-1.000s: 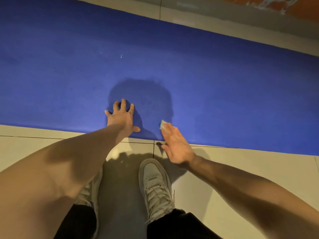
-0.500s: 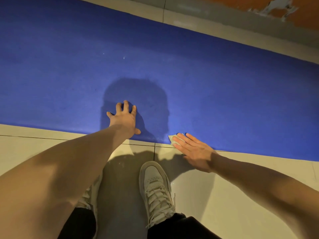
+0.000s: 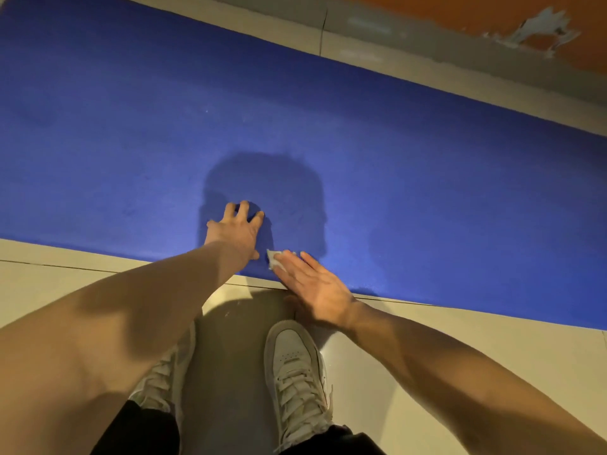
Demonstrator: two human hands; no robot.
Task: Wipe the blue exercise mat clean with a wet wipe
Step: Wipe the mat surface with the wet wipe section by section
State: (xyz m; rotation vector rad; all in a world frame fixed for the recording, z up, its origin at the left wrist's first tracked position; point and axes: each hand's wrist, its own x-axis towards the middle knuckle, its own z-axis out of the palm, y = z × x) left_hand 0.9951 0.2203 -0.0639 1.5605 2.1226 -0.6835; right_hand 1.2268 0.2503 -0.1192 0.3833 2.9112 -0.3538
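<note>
Blue mat (image 3: 394, 152) braced by left hand (image 3: 237, 232), fingers spread; wet wipe (image 3: 272, 259) at its 4 o'clock pressed by right hand (image 3: 317, 289), fingers straight.

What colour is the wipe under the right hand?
White; the wet wipe shows under the right hand on the blue mat, head view.

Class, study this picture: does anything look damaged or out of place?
Yes: on the orange wall at top right, a pale ragged patch looks like flaked paint. A tiny white speck also sits on the blue mat.
</note>
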